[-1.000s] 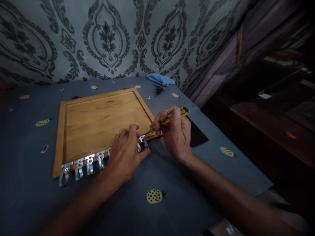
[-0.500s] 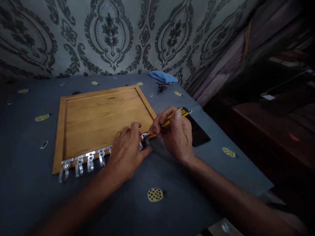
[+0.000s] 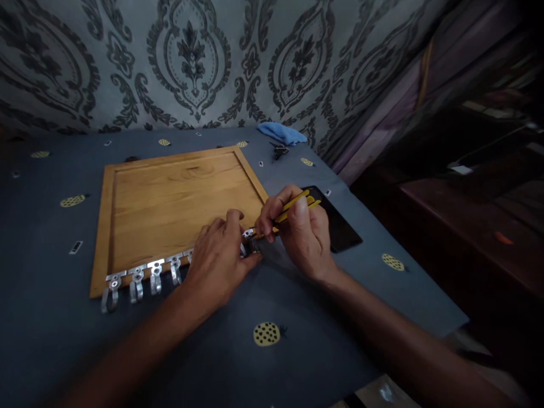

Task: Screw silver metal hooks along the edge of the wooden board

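One wooden board (image 3: 170, 198), at least six metal hooks (image 3: 136, 286), one yellow screwdriver (image 3: 293, 204), one blue cloth (image 3: 283, 133), one black phone (image 3: 342, 226).

Bare left hand (image 3: 217, 262) and bare right hand (image 3: 305, 233); left forearm (image 3: 140, 345) and right forearm (image 3: 395, 340) uncovered as far as they show.

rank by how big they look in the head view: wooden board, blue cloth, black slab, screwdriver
1. wooden board, clearly largest
2. black slab, partly behind the right hand
3. blue cloth, farther off, so unsure against the slab
4. screwdriver, thin, mostly hidden in the fist
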Tool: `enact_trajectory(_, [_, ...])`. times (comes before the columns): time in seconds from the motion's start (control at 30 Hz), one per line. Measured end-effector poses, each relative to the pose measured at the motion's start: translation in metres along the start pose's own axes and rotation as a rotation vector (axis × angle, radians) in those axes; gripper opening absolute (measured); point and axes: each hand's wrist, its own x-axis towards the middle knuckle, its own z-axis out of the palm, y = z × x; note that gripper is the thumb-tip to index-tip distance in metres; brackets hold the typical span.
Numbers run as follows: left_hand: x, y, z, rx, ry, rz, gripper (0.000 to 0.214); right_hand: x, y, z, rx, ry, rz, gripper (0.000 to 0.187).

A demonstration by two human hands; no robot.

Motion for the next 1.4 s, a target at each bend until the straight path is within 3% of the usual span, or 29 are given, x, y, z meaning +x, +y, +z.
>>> enact_trajectory(0.23, [0.000, 0.002, -0.003, -0.017, -0.018, 0.003, 0.046, -0.004, 0.000, 0.000, -0.001, -0.114, -0.021, 0.042])
enact_trajectory(0.47, [0.000, 0.000, 0.000, -0.022, 0.002, 0.012, 0.053, -0.002, 0.000, 0.000, -0.010, -0.005, -0.032, 0.043])
enact_trajectory(0.8, [-0.001, -0.001, 0.000, -0.029, 0.017, 0.021, 0.053, -0.002, -0.001, -0.002, -0.066, -0.019, -0.008, 0.045])
enact_trajectory(1.03, [-0.001, 0.002, -0.003, -0.008, -0.012, 0.027, 0.046, -0.001, -0.015, -0.005, -0.304, -0.134, -0.075, 0.043])
enact_trajectory(1.27, [-0.001, 0.000, 0.000, -0.020, 0.023, 0.037, 0.051, 0.008, -0.022, -0.013, -0.624, -0.092, -0.204, 0.043])
enact_trajectory(1.4, [0.000, -0.001, 0.000, -0.012, 0.024, 0.040, 0.046, 0.009, -0.020, -0.014, -0.610, -0.174, -0.208, 0.035])
